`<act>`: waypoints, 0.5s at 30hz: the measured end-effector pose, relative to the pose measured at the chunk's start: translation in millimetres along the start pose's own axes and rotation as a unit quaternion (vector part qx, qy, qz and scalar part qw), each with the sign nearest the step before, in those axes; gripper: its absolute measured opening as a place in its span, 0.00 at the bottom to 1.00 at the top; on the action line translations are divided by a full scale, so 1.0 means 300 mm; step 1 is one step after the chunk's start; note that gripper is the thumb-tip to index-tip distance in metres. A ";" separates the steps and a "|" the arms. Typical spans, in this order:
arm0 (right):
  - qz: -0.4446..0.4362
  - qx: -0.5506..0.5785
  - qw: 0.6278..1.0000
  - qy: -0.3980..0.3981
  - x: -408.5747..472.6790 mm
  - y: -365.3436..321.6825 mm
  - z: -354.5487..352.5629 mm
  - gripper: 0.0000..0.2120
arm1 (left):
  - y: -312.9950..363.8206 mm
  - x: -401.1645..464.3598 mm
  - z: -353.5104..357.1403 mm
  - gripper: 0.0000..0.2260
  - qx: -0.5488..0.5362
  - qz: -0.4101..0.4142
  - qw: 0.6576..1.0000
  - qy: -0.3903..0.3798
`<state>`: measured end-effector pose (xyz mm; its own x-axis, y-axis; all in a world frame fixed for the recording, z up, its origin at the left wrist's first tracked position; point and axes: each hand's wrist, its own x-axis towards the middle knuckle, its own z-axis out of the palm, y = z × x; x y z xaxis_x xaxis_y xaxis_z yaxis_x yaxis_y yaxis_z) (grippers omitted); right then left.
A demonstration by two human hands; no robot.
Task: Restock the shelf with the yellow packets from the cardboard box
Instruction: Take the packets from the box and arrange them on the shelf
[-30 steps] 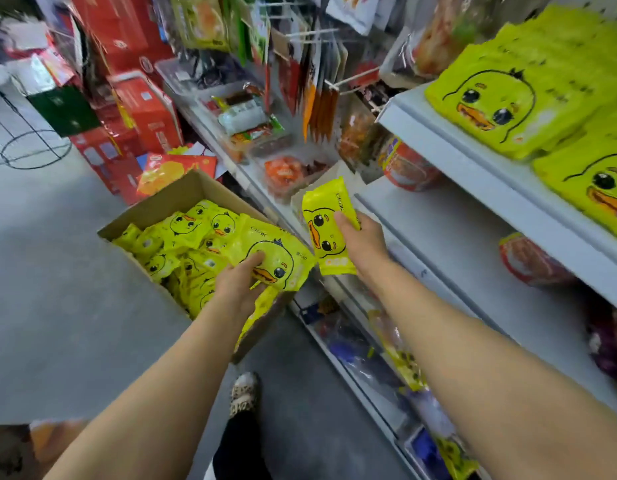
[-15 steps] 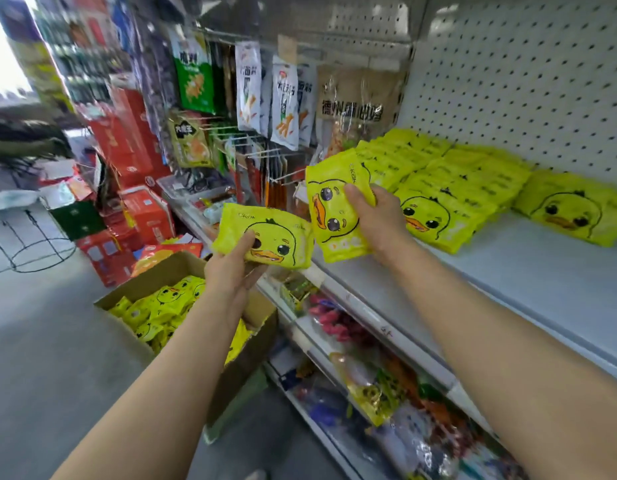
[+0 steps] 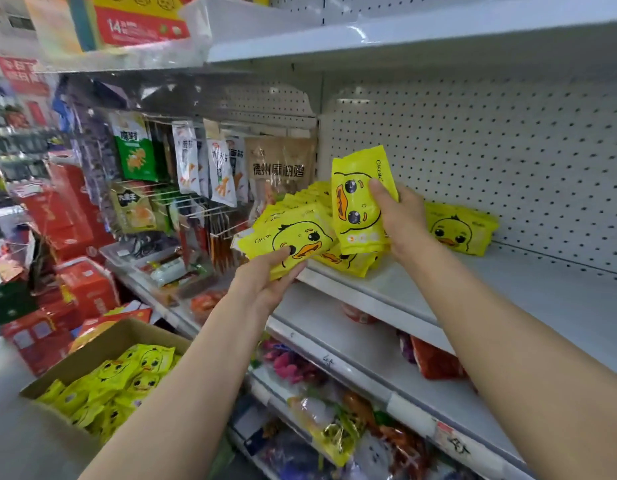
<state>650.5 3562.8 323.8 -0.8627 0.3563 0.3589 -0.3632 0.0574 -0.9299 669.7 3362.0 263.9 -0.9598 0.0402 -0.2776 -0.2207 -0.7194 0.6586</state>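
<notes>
Yellow packets gripped, one per hands: left point(image 3: 265, 282), right point(image 3: 400, 216); now raised over shelf point(image 3: 473, 282) stack.

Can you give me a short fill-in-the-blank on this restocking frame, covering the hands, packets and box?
1. Each packet shows a cartoon ____ face.
2. The right hand holds its packet ____, short end up.
3. The left hand holds a packet lying ____.
4. The box on the floor still holds ____ packets.

Missing words: duck; upright; flat; yellow
</notes>
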 end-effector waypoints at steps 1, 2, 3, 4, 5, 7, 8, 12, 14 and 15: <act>-0.003 0.001 1.000 0.013 0.009 -0.013 -0.039 0.05 | -0.016 -0.004 0.032 0.06 -0.012 -0.013 1.000 -0.011; -0.005 0.002 1.000 0.027 0.017 -0.025 -0.081 0.04 | -0.033 -0.009 0.062 0.06 -0.022 -0.028 0.999 -0.021; -0.005 0.005 0.999 0.038 0.024 -0.035 -0.121 0.04 | -0.050 -0.010 0.088 0.06 -0.027 -0.044 0.998 -0.029; -0.003 0.007 0.999 0.048 0.026 -0.046 -0.159 0.04 | -0.068 -0.009 0.114 0.06 -0.029 -0.058 0.997 -0.034; -0.002 0.006 0.998 0.058 0.030 -0.054 -0.198 0.04 | -0.087 -0.007 0.139 0.06 -0.024 -0.071 0.997 -0.034; 0.000 -0.004 0.997 0.081 0.034 -0.067 -0.271 0.05 | -0.129 -0.004 0.190 0.06 -0.003 -0.086 0.995 -0.042; 0.000 -0.012 0.996 0.092 0.032 -0.074 -0.305 0.05 | -0.152 -0.003 0.216 0.05 0.007 -0.091 0.995 -0.048; -0.001 -0.035 0.992 0.124 0.024 -0.088 -0.417 0.06 | -0.237 -0.015 0.315 0.07 0.075 -0.101 0.989 -0.075; 0.004 -0.044 0.989 0.141 0.018 -0.092 -0.459 0.06 | -0.271 -0.012 0.351 0.07 0.109 -0.103 0.986 -0.077; 0.008 -0.048 0.988 0.149 0.017 -0.093 -0.479 0.07 | -0.285 -0.009 0.367 0.06 0.124 -0.104 0.983 -0.082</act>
<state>706.8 3697.0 339.9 -0.7205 0.6160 0.3183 -0.3036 0.1325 -0.9435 672.2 3499.6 285.3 -0.9001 0.2950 -0.3207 -0.4309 -0.4928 0.7560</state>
